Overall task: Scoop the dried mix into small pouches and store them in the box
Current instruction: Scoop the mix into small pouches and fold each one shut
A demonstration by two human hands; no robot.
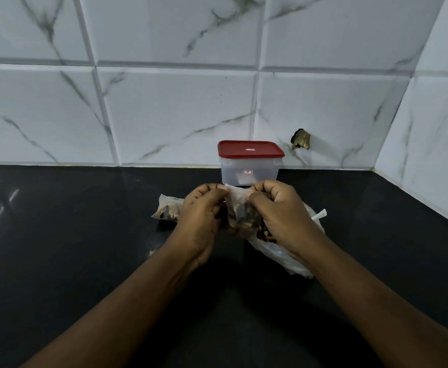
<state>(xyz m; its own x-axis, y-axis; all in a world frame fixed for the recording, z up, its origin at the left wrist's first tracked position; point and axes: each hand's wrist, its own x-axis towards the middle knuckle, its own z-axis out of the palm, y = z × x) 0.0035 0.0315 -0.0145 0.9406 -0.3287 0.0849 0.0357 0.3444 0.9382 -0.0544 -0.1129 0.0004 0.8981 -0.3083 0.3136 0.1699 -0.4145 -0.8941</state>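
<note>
pinching the small pouch (pixel 240 200) by its top edge, left hand (pixel 201 212) and right hand (pixel 277 211) each have fingers curled narrow on the plastic; dried mix (pixel 241 221) sits below the fingertips. a second filled pouch (pixel 166 211) lies left of the left fingers. box (pixel 249 172), red lid (pixel 250 149) on, stands just beyond the fingers.

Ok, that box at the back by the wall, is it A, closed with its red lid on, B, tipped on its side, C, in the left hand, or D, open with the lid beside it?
A: the red lid sits on the box, upright on the counter behind the left hand and right hand, which pinch a pouch.
</note>
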